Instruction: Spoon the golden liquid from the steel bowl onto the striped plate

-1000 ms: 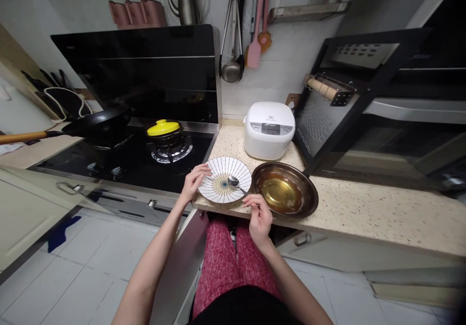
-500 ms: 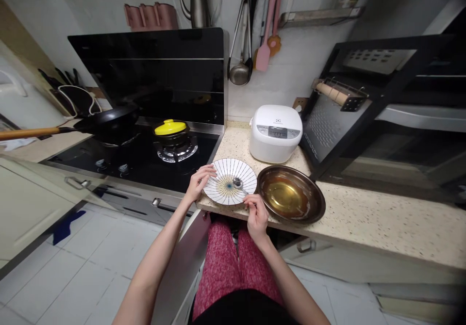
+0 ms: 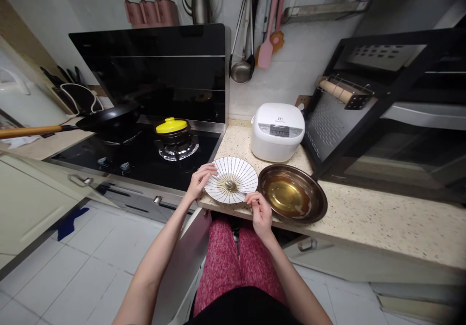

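A white plate (image 3: 220, 168) with dark lines radiating from its centre lies near the counter's front edge. My left hand (image 3: 199, 180) is at its left side, with fingers curled over the rim. Between the fingers of my right hand (image 3: 260, 212) is the handle of a metal spoon (image 3: 230, 186). The spoon's bowl rests near the plate's middle, in what looks like a little yellowish liquid. Just right of the plate stands a wide brown metal bowl (image 3: 317, 200) with golden liquid (image 3: 286, 194) in it.
Behind the plate is a white rice cooker (image 3: 278, 133). To the left, the black gas stove (image 3: 153, 167) carries a small pot with a yellow lid (image 3: 171, 125) and a wok (image 3: 109, 116). A cabinet door (image 3: 189, 252) stands ajar below the counter. At right is a dark rack (image 3: 327, 121).
My right hand has moved the spoon's bowl slightly left and down toward the plate's centre. The left hand stays at the rim. The whole view has shifted a little.
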### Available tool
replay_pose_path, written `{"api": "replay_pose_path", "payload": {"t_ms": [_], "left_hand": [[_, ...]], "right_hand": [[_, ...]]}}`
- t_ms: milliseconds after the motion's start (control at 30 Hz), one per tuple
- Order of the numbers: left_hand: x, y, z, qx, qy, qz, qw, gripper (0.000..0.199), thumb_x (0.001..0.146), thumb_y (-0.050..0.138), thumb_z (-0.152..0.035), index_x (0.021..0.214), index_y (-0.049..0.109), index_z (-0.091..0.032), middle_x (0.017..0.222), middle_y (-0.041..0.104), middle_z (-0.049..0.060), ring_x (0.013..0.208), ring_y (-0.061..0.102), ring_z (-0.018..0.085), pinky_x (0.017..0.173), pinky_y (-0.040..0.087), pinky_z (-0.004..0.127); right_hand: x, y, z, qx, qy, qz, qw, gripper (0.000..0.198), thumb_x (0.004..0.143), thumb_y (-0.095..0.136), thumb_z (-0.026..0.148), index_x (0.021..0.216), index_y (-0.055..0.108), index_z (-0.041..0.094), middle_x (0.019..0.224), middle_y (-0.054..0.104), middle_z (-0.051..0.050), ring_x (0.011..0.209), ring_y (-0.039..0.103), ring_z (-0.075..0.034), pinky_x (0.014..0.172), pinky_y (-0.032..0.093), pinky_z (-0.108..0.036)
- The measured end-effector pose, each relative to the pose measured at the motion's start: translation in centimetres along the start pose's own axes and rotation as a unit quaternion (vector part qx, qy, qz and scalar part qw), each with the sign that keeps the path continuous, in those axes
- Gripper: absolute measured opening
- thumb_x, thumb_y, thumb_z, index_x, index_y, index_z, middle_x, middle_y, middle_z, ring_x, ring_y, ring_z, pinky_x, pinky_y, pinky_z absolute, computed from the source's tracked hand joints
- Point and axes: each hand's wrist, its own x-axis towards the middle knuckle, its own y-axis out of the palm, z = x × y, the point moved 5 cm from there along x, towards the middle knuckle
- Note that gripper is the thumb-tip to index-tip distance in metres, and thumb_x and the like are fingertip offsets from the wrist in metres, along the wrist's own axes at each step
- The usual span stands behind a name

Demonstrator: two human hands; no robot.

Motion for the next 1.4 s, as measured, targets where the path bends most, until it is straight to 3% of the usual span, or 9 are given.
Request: {"api": "replay_pose_path", "payload": {"t_ms": [133, 333, 800, 1133, 1400], "left_hand": [[0.0, 0.0, -0.1, 0.001, -0.002, 0.001, 1.0, 0.036, 0.104, 0.052, -0.039, 0.097, 0.082, -0.019, 0.111, 0.078, 0.014, 0.128, 0.063, 0.033, 0.113, 0.046, 0.057], [0.1, 0.0, -0.1, 0.005, -0.002, 0.001, 1.0, 0.038, 0.104, 0.052, -0.041, 0.096, 0.082, -0.019, 0.11, 0.078, 0.014, 0.127, 0.063, 0.034, 0.111, 0.047, 0.057], [0.0, 0.0, 0.1, 0.004, -0.009, 0.001, 1.0, 0.039, 0.103, 0.052, -0.044, 0.096, 0.082, -0.019, 0.111, 0.078, 0.015, 0.127, 0.063, 0.034, 0.111, 0.046, 0.058], [0.0, -0.1, 0.1, 0.007, -0.007, 0.002, 1.0, 0.038, 0.103, 0.052, -0.043, 0.097, 0.082, -0.019, 0.111, 0.078, 0.014, 0.128, 0.063, 0.034, 0.112, 0.045, 0.058], [0.0, -0.1, 0.2, 0.008, -0.017, 0.004, 1.0, 0.038, 0.103, 0.053, -0.043, 0.097, 0.082, -0.019, 0.112, 0.078, 0.014, 0.128, 0.063, 0.034, 0.112, 0.046, 0.057]], "right_hand": [[0.1, 0.2, -0.3, 0.063, 0.049, 0.01, 0.997, 0.034, 0.106, 0.049, 0.041, 0.079, 0.059, 0.022, 0.078, 0.064, -0.002, 0.059, 0.053, -0.012, 0.053, 0.042, -0.025], [-0.1, 0.4, -0.8, 0.13, 0.078, -0.007, 0.988, 0.036, 0.104, 0.054, 0.047, 0.079, 0.059, 0.022, 0.08, 0.064, -0.002, 0.057, 0.054, -0.011, 0.054, 0.046, -0.026], [-0.2, -0.8, -0.1, 0.145, 0.068, -0.065, 0.985, 0.033, 0.105, 0.054, 0.041, 0.078, 0.059, 0.022, 0.083, 0.062, -0.002, 0.062, 0.055, -0.013, 0.059, 0.047, -0.027], [0.1, -3.6, 1.9, 0.092, 0.033, -0.13, 0.987, 0.031, 0.106, 0.05, 0.04, 0.081, 0.055, 0.023, 0.082, 0.06, -0.002, 0.067, 0.056, -0.015, 0.065, 0.047, -0.031], [0.4, -7.5, 3.4, 0.074, -0.005, -0.202, 0.977, 0.028, 0.105, 0.054, 0.036, 0.082, 0.057, 0.021, 0.086, 0.06, -0.001, 0.064, 0.056, -0.012, 0.059, 0.048, -0.028]]}}
